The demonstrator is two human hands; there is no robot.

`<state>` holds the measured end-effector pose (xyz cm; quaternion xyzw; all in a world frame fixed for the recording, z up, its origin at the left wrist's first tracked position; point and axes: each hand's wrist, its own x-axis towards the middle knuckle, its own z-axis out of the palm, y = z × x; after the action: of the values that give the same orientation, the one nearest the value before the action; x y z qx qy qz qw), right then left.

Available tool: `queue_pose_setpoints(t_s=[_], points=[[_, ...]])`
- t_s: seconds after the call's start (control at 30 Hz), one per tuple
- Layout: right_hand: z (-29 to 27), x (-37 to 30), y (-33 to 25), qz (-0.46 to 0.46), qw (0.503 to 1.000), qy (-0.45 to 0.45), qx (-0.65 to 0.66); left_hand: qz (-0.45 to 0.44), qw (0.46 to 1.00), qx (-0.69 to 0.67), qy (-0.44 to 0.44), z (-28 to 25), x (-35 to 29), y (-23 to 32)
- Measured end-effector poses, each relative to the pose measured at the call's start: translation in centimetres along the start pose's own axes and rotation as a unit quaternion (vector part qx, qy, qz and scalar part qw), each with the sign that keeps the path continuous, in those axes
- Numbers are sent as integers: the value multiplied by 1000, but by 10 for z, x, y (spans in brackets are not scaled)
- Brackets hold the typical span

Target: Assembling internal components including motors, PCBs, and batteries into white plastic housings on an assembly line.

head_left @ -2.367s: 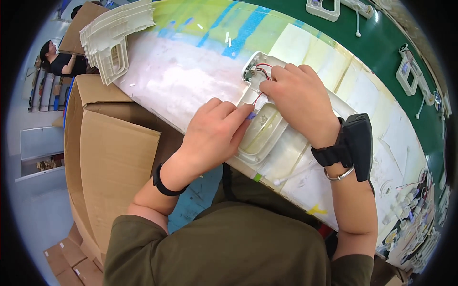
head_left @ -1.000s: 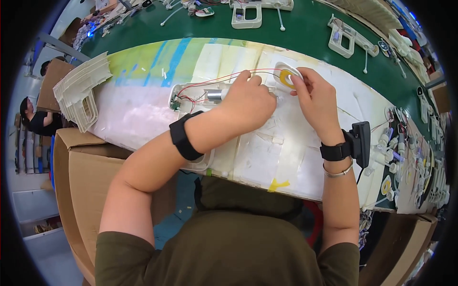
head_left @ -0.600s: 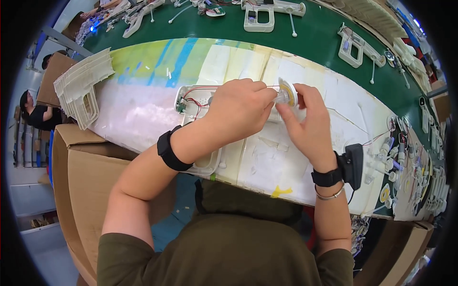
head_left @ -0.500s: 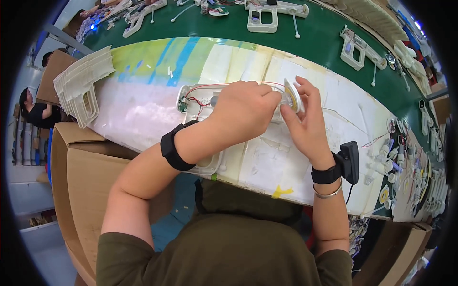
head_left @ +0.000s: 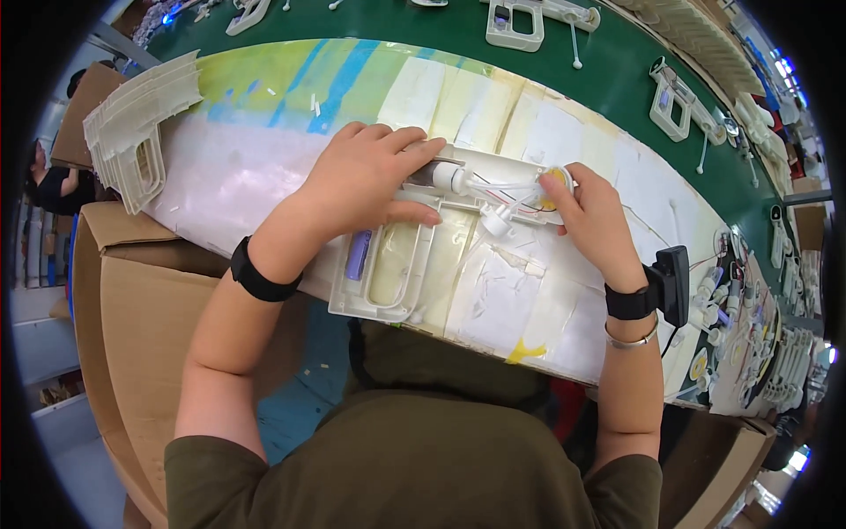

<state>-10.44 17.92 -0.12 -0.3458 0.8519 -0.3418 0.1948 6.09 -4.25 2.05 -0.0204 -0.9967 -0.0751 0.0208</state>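
A long white plastic housing half point(head_left: 509, 167), shaped like a toy gun, lies open side up with its handle loop point(head_left: 374, 310) toward me. Inside sit a white cylindrical part point(head_left: 450, 178), thin wires and clear prongs. My left hand point(head_left: 361, 181) spans the housing's left part, thumb on the near side and fingers across the far side, hiding what is beneath. At the right end my right hand point(head_left: 595, 220) grips a round white piece with a yellow centre point(head_left: 552, 189), thumb on its face. A small white knobbed part point(head_left: 496, 220) hangs over the near edge, and a purple cylinder point(head_left: 358, 256) sits in the handle.
The covered work board point(head_left: 291, 189) curves before me. Stacked white shells point(head_left: 132, 132) stand at its left end. More housings point(head_left: 674, 101) lie on the green bench beyond. Loose parts point(head_left: 736, 300) crowd the right. A cardboard box point(head_left: 167, 326) stands at the near left.
My left hand has moved left off the round piece and opened out over the housing. The round piece, upright before, now lies flatter at the right end under my right hand.
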Motion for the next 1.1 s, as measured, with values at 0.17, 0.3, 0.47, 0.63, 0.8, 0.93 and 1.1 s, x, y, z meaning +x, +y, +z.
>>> queue_pose_setpoints(t_s=[0.17, 0.3, 0.47, 0.63, 0.8, 0.93, 1.1], points=[[1, -3, -11, 43, 999, 0, -28, -35, 999, 20, 10, 5, -3, 10], [35, -25, -11, -18, 975, 162, -150, -37, 999, 10, 26, 8, -5, 14], [53, -33, -1, -62, 935, 280, -210, -23, 999, 14, 33, 10, -4, 16], [52, -36, -4, -5, 947, 248, -205, -26, 999, 22, 36, 11, -8, 18], [34, -25, -8, 44, 969, 122, -210, -16, 999, 17, 35, 8, -8, 18], [38, -27, -8, 50, 974, 118, -187, -25, 999, 4, 21, 10, -9, 16], [17, -50, -26, -130, 940, 271, -164, 2, 992, -29, 123, -3, -13, 18]])
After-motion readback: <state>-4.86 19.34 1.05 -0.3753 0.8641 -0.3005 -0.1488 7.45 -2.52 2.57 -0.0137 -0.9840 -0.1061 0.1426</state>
